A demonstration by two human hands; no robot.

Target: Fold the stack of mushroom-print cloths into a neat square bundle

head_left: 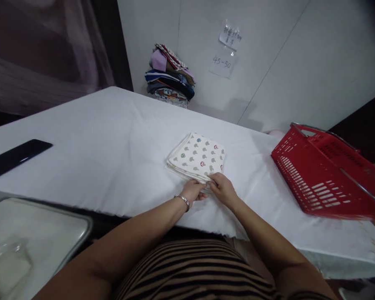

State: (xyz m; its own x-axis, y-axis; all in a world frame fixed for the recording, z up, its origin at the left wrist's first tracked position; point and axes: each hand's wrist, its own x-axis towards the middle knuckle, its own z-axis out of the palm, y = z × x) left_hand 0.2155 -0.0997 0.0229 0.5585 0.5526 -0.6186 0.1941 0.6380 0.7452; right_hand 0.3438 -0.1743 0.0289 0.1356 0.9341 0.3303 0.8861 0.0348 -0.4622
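Note:
A folded white cloth with small grey, red, blue and green mushroom-like prints lies on the white-covered table in front of me. My left hand, with a silver bracelet at the wrist, pinches the near edge of the folded layers. Close beside it on the right, my right hand grips the same edge near its right corner, thumb on top. The fingertips of both hands are partly hidden by the cloth and by each other.
To the right stands a red plastic basket with metal handles. A dark flat object lies at the left. Folded clothes are stacked against the wall, near paper signs. A white stool-like surface is at lower left.

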